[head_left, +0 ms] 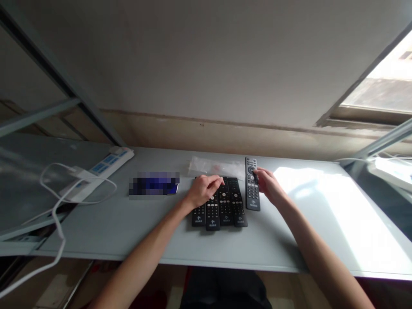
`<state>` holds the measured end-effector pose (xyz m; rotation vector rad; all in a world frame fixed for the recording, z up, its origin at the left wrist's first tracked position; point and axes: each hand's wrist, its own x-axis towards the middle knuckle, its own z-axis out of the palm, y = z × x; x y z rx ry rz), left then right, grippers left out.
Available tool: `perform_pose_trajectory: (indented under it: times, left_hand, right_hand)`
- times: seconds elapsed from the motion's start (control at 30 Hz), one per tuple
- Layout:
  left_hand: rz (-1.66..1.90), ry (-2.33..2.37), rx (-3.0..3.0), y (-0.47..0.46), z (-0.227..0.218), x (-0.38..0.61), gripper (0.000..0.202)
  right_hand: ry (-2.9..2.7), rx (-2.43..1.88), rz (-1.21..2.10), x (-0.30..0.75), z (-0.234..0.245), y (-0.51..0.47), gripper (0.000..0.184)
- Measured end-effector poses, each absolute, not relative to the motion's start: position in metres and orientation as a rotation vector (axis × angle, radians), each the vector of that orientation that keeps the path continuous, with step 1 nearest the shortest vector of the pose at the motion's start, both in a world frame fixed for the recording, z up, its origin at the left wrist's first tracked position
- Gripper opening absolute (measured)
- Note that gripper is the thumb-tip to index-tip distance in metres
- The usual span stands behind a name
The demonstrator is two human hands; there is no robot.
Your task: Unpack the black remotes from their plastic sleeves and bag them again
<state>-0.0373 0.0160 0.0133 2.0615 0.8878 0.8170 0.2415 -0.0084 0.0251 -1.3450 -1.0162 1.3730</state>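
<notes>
Clamping the single remote (252, 201) in the right hand's (265, 180) fingers, two o'clock from the row of remotes (226, 212) where the left hand's (203, 189) fingers curl together, I should avoid pressing buttons (252, 191).

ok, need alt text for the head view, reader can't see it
A person's right hand holds a dark remote control by its right edge, beside four similar remotes lying side by side on a pale table; the left hand is over those four. Behind them lies a clear plastic bag; a power strip sits far left.
</notes>
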Motion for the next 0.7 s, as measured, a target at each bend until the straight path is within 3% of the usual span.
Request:
perform_pose_trajectory:
  times: [0.2, 0.7]
  left_hand:
    - [0.797, 0.887, 2.686, 0.020, -0.001, -0.036, 0.045]
    - [0.546, 0.797, 2.706, 0.018, 0.006, -0.035, 0.030]
  right_hand:
    - [-1.247, -1.544, 1.472, 0.269, 0.019, -0.010, 0.037]
    - [-1.859, -1.788, 1.196, 0.259, 0.015, -0.022, 0.067]
